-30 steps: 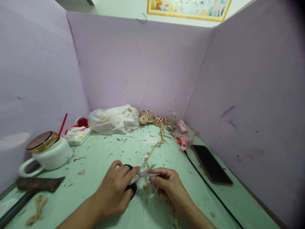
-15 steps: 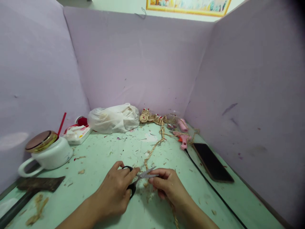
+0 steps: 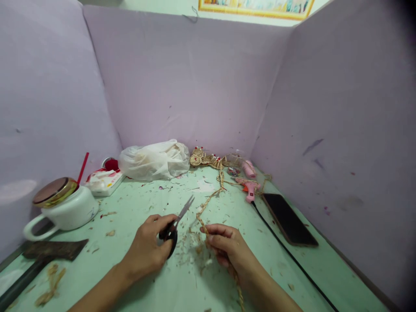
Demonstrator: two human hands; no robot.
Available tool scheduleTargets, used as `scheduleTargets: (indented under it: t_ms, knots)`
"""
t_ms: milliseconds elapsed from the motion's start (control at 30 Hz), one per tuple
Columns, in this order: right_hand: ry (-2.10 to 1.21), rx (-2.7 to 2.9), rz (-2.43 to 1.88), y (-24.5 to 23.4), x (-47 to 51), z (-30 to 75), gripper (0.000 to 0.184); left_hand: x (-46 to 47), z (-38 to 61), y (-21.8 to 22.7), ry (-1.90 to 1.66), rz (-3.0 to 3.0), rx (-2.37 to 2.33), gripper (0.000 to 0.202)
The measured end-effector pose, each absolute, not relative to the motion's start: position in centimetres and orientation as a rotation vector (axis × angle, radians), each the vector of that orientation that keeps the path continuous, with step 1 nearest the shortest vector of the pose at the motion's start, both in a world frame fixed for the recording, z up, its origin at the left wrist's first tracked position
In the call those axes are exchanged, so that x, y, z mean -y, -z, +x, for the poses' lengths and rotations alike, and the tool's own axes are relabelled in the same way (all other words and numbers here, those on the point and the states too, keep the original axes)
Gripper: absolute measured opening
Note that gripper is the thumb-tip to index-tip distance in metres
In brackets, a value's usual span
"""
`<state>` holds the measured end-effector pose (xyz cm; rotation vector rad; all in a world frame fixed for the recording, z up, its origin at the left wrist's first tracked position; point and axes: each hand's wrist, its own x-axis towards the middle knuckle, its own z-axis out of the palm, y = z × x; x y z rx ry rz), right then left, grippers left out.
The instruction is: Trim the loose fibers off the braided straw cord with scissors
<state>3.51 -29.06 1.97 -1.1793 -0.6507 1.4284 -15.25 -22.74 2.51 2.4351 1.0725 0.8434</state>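
Note:
My left hand (image 3: 147, 249) grips the black handles of a small pair of scissors (image 3: 175, 223), whose closed blades point up and away to the right. My right hand (image 3: 227, 247) pinches a braided straw rope (image 3: 208, 201) that runs from under my wrist up the green table (image 3: 139, 208) toward the back. The scissors are a little to the left of the rope and not touching it. Straw scraps lie between the two hands.
A white lidded mug (image 3: 61, 206) with a red straw stands at the left, a dark hatchet-like tool (image 3: 42, 255) in front of it. A plastic bag (image 3: 154, 160), woven straw pieces (image 3: 208, 160), a pink glue gun (image 3: 250, 188) with black cord and a phone (image 3: 289, 219) lie behind and right. Purple panels wall in three sides.
The scissors have come away from the rope, moving left and swinging their blades upward and shut. My right hand still holds the rope in nearly the same place.

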Motion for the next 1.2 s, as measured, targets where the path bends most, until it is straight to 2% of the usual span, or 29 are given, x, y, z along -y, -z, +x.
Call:
scheduleTargets:
  t_ms: [133,333,733,1200]
  knots:
    - [-1.445,0.644,-1.241,-2.6,29.2,3.5,0.023,22.8,-15.2,-2.4,-0.82,2.514,-1.07,0.033]
    - [-1.317,0.797,-1.28,-1.8,29.0,3.7,0.029,23.3,-15.1,-2.0,-0.717,2.738,-0.887,0.051]
    - [-1.234,1.119,-1.289,-1.9,29.1,3.5,0.017,23.2,-15.3,-2.7,-0.521,2.9,-0.75,0.062]
    - [-1.331,1.114,-1.303,-2.1,29.2,3.6,0.016,22.6,-15.6,-2.3,-0.408,2.909,-0.681,0.059]
